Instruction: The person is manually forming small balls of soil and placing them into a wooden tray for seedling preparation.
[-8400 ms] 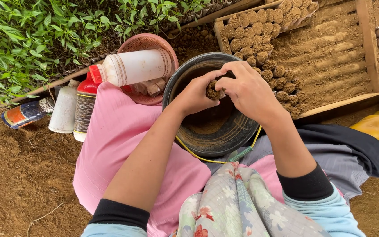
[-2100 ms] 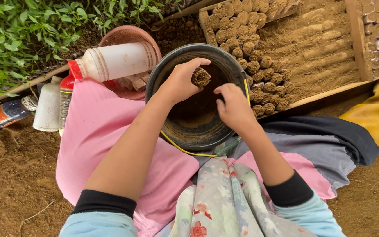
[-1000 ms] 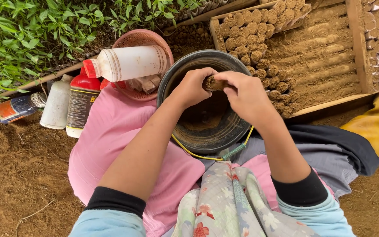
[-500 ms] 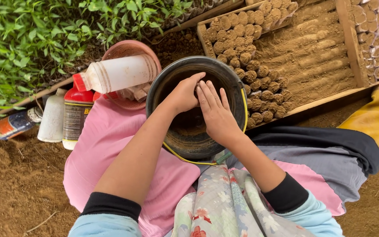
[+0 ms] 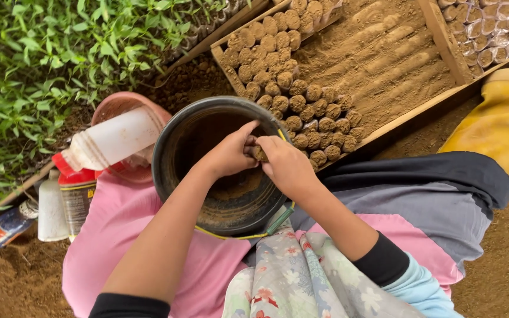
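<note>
A dark round bucket [image 5: 172,132] with brown soil at its bottom rests between my knees. Above its right rim my left hand [image 5: 228,154] and my right hand [image 5: 287,165] meet around a small soil-filled pot [image 5: 259,153]. The fingers of both hands close on it, so most of the pot is hidden. Just beyond the bucket, a wooden tray [image 5: 443,41] holds several rows of similar soil-filled pots [image 5: 293,88].
A pink bowl [image 5: 110,109] with a white plastic bottle [image 5: 116,138] lying across it sits left of the bucket. A red-capped bottle [image 5: 76,194], a white container [image 5: 49,209] and a can [image 5: 4,227] lie further left. Green seedlings [image 5: 42,53] fill the upper left. A yellow boot [image 5: 490,123] is at right.
My hands were reaching down into the bucket half a second ago. Now they have come up to its right rim and are closed together on a small soil pot.
</note>
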